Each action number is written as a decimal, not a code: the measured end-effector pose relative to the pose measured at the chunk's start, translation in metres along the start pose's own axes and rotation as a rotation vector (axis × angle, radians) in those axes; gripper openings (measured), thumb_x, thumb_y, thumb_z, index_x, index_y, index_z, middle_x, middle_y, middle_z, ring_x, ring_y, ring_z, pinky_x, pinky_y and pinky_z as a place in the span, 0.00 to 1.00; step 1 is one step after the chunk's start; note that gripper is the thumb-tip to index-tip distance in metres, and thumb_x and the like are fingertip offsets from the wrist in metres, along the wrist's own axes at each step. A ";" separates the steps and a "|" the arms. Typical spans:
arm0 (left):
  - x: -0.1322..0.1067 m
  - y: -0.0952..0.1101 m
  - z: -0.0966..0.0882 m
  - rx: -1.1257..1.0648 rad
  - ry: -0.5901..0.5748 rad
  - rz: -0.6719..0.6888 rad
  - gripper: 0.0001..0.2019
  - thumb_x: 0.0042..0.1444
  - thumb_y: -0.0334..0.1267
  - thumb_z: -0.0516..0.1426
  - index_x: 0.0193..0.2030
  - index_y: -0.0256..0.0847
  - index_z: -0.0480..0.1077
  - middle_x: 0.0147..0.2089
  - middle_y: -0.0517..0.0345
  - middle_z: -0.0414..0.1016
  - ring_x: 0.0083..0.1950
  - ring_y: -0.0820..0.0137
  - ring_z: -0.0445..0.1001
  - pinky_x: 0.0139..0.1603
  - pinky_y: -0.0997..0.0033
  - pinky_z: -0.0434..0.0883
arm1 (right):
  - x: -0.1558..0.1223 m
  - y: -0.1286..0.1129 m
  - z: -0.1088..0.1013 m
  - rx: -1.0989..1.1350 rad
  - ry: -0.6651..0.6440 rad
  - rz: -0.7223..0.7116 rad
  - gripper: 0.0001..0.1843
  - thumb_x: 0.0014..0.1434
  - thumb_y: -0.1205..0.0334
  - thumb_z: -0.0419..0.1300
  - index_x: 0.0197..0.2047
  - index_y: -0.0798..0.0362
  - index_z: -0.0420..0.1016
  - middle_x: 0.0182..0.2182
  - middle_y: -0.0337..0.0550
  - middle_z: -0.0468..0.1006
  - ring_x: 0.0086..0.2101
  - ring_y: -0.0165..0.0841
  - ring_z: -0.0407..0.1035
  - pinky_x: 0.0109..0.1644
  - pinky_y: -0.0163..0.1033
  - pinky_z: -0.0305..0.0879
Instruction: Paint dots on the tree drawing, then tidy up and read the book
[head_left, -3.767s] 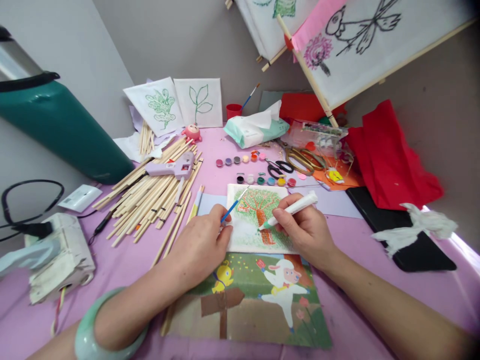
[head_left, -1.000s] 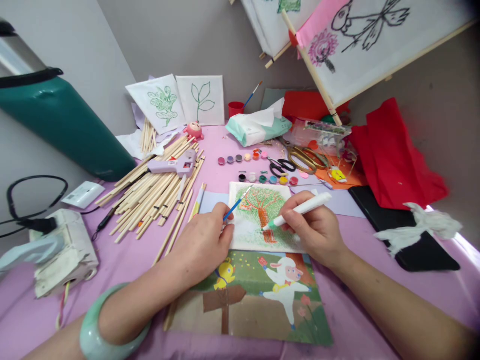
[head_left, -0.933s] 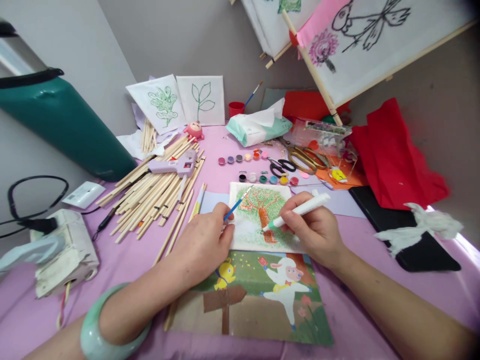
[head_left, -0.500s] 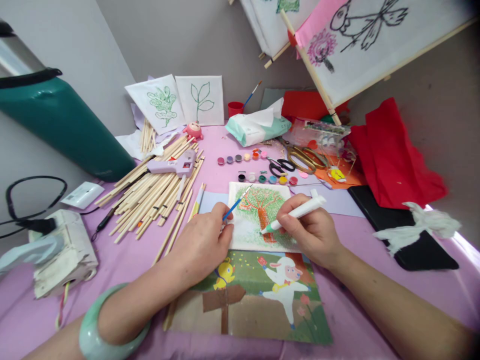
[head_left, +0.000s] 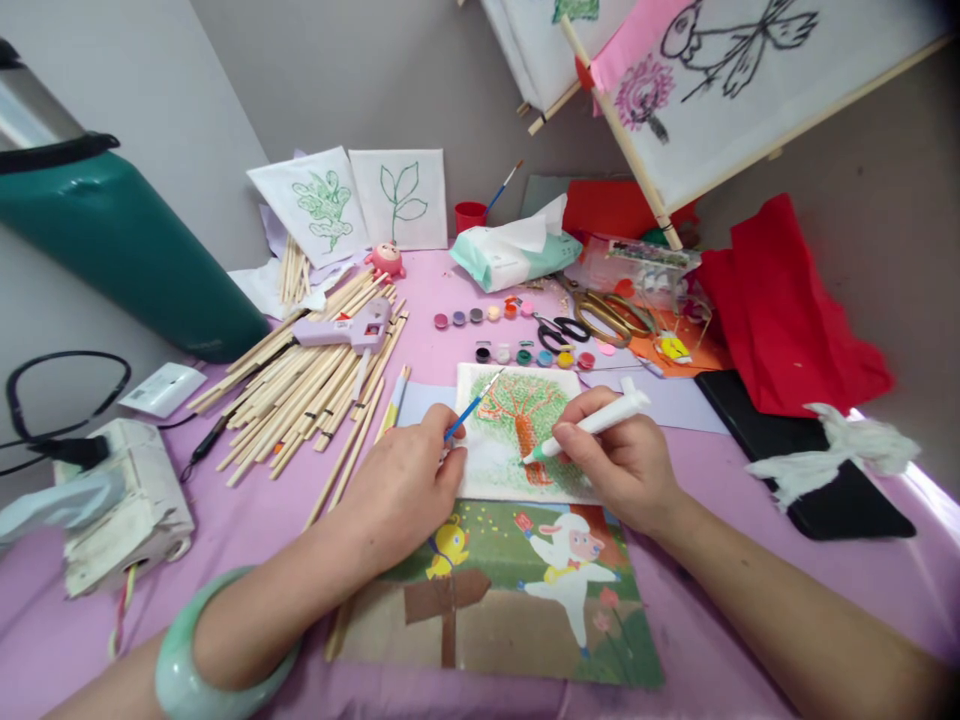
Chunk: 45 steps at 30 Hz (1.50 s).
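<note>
Head camera shows our left hand [head_left: 409,475], thumb and fingers pinching a blue paintbrush [head_left: 472,406] whose tip aims up-right over the canvas [head_left: 491,435]. Our right hand [head_left: 622,460] pinches a white marker [head_left: 601,416]; its long axis slants, green end pointing down-left at the drawn orange trunk [head_left: 523,432].

Both forearms [head_left: 757,580] inward from either side, bare hands [head_left: 409,485] near each other, fingers [head_left: 589,405] curled.

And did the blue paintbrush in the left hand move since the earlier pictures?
No, not noticeably: the paintbrush in the left hand slants over the same left part of the canvas, its tip near the top edge, as before.
</note>
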<state>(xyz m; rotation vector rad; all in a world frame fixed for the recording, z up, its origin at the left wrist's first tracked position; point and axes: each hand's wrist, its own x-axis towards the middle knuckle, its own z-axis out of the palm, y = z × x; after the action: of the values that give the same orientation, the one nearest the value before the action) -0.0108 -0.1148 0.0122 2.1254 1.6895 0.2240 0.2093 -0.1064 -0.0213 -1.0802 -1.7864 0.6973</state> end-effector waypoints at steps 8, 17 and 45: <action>0.001 0.001 0.001 0.002 -0.002 -0.002 0.08 0.60 0.37 0.47 0.43 0.42 0.63 0.33 0.53 0.77 0.35 0.61 0.75 0.35 0.64 0.66 | 0.001 -0.001 0.000 -0.055 -0.017 -0.042 0.06 0.60 0.62 0.56 0.31 0.52 0.68 0.25 0.36 0.70 0.23 0.25 0.65 0.25 0.33 0.60; 0.000 0.003 -0.003 0.007 -0.015 0.002 0.08 0.60 0.37 0.47 0.43 0.41 0.63 0.33 0.54 0.76 0.34 0.63 0.75 0.35 0.66 0.66 | -0.001 0.000 0.000 -0.072 0.034 -0.040 0.07 0.61 0.60 0.55 0.31 0.52 0.67 0.24 0.38 0.70 0.23 0.27 0.65 0.26 0.34 0.61; 0.000 0.001 0.001 0.069 0.016 0.034 0.21 0.61 0.38 0.47 0.61 0.41 0.61 0.37 0.52 0.79 0.40 0.57 0.77 0.38 0.62 0.68 | 0.001 -0.002 0.001 -0.024 -0.014 -0.052 0.06 0.61 0.61 0.56 0.32 0.52 0.68 0.25 0.37 0.70 0.24 0.27 0.65 0.27 0.34 0.61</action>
<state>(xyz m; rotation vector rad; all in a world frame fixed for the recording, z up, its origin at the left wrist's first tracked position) -0.0094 -0.1151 0.0116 2.2092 1.6947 0.1959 0.2071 -0.1065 -0.0199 -1.0432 -1.8329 0.6545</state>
